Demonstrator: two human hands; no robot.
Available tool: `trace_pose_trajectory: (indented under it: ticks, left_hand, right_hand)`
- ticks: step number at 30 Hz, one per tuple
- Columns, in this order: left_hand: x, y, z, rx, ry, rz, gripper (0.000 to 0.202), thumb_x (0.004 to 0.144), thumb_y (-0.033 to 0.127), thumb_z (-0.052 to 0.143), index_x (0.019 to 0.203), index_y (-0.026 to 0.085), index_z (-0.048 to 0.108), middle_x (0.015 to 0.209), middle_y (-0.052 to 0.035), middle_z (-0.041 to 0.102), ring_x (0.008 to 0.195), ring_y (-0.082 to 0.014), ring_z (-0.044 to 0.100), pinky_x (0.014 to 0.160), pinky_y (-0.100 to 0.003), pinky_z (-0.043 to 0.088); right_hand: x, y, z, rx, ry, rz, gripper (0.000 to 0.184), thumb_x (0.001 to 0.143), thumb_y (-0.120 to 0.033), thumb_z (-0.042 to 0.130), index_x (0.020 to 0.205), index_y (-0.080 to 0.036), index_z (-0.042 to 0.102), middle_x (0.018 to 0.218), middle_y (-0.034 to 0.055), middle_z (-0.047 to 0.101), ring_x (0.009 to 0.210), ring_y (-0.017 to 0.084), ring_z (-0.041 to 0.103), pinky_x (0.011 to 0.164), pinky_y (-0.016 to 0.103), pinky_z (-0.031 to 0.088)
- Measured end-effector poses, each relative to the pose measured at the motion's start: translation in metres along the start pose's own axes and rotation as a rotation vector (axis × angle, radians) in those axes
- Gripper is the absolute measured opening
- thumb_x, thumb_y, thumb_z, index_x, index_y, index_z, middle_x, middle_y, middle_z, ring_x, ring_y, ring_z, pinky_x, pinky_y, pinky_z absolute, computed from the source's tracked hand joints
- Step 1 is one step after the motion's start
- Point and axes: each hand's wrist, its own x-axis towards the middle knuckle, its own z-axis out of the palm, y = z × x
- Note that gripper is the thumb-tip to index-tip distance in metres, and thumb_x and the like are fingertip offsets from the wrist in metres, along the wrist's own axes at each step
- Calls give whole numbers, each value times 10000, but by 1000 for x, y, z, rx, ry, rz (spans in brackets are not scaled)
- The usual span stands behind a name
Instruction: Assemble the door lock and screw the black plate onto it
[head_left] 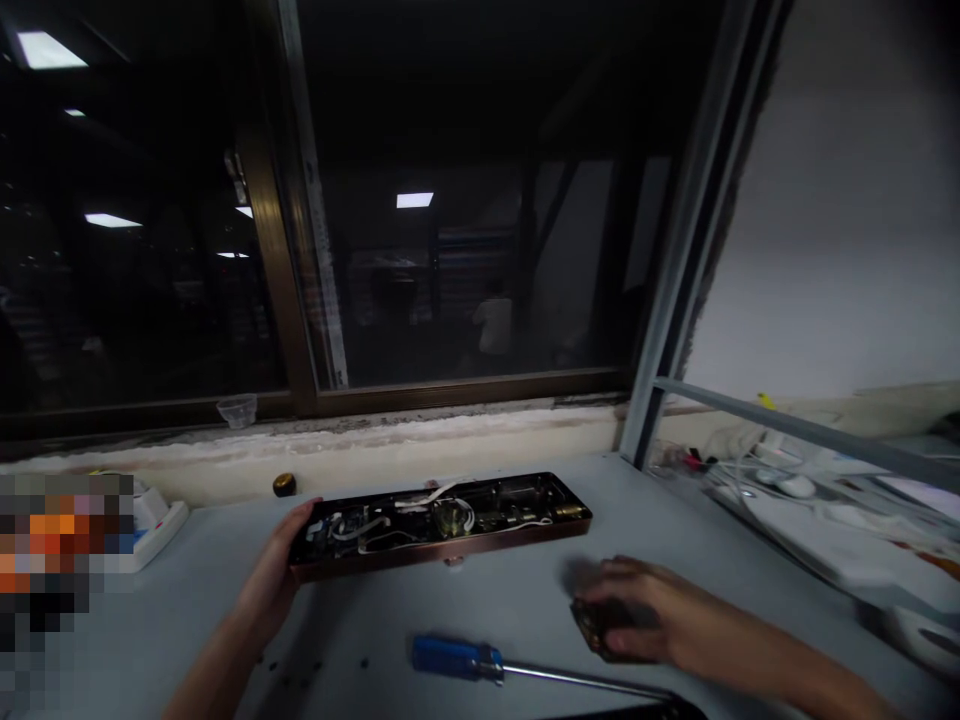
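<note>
A long, narrow housing [480, 548] with a black interior and copper-coloured sides lies open side up on the table. Inside it are white wires, a round coil-like part and small electronic parts. Around its left end, my left hand [274, 570] is closed, the fingers partly hidden behind the far edge. To the right and nearer to me, my right hand [637, 605] grips a small dark, brassy-edged part [592, 628]; blur and my fingers hide its kind. A screwdriver [457, 657] with a blue handle lies between my hands, its shaft pointing right.
Several tiny dark screws [317, 665] lie at the lower left. A black-edged part [667, 710] shows at the bottom edge. Near the wall are a small round brassy piece [284, 484] and a white power strip [154, 535]. A metal rail [795, 425] borders cluttered cables at right.
</note>
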Motion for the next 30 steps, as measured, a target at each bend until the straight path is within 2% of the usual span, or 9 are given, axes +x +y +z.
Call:
trace_pose_trajectory:
  ticks: [4,6,9,13,16,18,21,24,30]
  left_hand:
    - [0,-3,1,-19,54,10,185,721,196,532,887,199,613,956,8,635,774,-140,600,534,-183,472]
    - [0,-3,1,-32,82,31,179,706,192,543,871,193,612,944,5,637,764,-141,599,534,-181,465]
    - [0,-4,1,-33,57,38,209,674,244,576,870,177,603,918,-6,638,764,-158,597,531,-196,457]
    - [0,-6,0,-26,9,60,283,613,313,623,854,168,594,856,-1,635,743,-154,586,526,-188,442]
    - [-1,-6,0,-20,8,70,303,586,336,638,835,169,592,814,6,631,720,-146,579,510,-175,426]
    - [-3,-5,1,-21,-2,64,296,591,342,631,829,171,593,806,6,632,723,-149,578,522,-184,433]
    - [-5,-4,2,-29,-22,59,302,599,341,626,849,173,594,827,-2,634,744,-157,580,547,-199,445]
    - [-4,-5,1,-32,-13,67,316,589,344,636,852,173,592,814,3,631,730,-153,582,533,-194,437]
    - [-2,-8,-2,-10,-50,73,371,604,388,619,904,172,583,850,-9,637,770,-178,589,551,-217,442]
  right_hand:
    - [-3,18,28,-13,37,73,471,696,-511,553,1084,-249,602,1212,99,516,1155,286,407,954,423,314]
    - [3,15,33,-8,53,46,393,742,-485,516,1010,-222,634,1127,101,566,1092,260,467,922,389,355]
    - [12,4,34,11,52,-45,276,787,-428,486,831,-213,653,866,63,622,868,203,569,779,321,441]
    - [24,-18,28,48,200,-151,254,823,-400,441,925,-234,605,901,52,604,873,189,555,767,323,442]
    - [44,-47,11,46,342,-250,251,852,-362,402,979,-221,567,944,65,582,893,184,537,754,314,439]
    - [65,-67,-4,-6,356,-381,238,857,-338,406,980,-202,558,917,68,579,869,176,530,753,309,429]
    - [99,-87,-17,-151,290,-498,208,853,-312,426,928,-188,575,865,67,581,852,182,515,751,312,416]
    - [121,-90,-15,-268,161,-502,204,849,-290,437,900,-164,589,832,70,581,834,189,518,743,312,414]
    - [128,-81,-1,-246,56,-450,200,843,-283,442,912,-168,591,880,65,583,852,182,527,770,306,405]
